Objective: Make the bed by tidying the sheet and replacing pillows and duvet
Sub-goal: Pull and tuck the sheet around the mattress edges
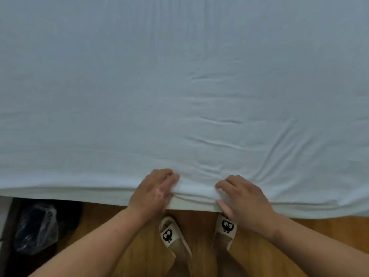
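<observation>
Smoothing the sheet
The white sheet [179,76] spreads across the bed and needs an even downward pull; its creases fan out just beyond the bed edge. The left hand [153,192] and right hand [242,200], the 2 close together on that edge, curl their fingers around its hem.

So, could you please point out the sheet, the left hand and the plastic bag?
sheet [179,86], head view, smooth middle area
left hand [152,193], head view, back of hand
plastic bag [38,228], head view, crinkled middle
</observation>
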`<state>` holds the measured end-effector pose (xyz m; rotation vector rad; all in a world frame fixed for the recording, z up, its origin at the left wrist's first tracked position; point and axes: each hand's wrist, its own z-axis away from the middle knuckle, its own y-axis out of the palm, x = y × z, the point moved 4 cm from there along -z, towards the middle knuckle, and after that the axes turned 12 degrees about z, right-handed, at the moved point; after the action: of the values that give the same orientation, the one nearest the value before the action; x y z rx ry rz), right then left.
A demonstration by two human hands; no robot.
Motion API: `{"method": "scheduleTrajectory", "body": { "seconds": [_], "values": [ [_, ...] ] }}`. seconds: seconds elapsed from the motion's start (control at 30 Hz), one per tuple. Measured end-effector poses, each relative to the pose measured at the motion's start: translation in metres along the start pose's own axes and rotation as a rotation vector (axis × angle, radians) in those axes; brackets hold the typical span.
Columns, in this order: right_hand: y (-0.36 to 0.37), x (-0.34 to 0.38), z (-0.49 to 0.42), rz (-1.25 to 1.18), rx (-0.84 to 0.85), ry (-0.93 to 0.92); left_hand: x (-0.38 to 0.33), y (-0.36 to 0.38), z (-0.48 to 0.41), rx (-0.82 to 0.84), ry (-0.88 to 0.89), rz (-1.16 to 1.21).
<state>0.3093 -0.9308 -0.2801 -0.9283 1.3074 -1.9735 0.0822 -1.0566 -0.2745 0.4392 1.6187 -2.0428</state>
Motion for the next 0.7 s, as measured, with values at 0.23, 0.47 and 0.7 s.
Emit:
{"method": "scheduleTrajectory", "body": {
  "seconds": [0.23,0.47,0.7],
  "values": [
    [0.019,0.107,-0.077,0.004,-0.151,-0.035,0.075,-0.036,0.008,-0.097,0.015,-0.192],
    [0.026,0.104,-0.096,0.015,-0.097,0.045,0.084,-0.042,-0.012,0.059,-0.128,-0.086],
    [0.021,0.107,-0.062,-0.082,0.007,0.008,0.077,-0.027,0.011,0.248,-0.150,-0.026]
  ]
}}
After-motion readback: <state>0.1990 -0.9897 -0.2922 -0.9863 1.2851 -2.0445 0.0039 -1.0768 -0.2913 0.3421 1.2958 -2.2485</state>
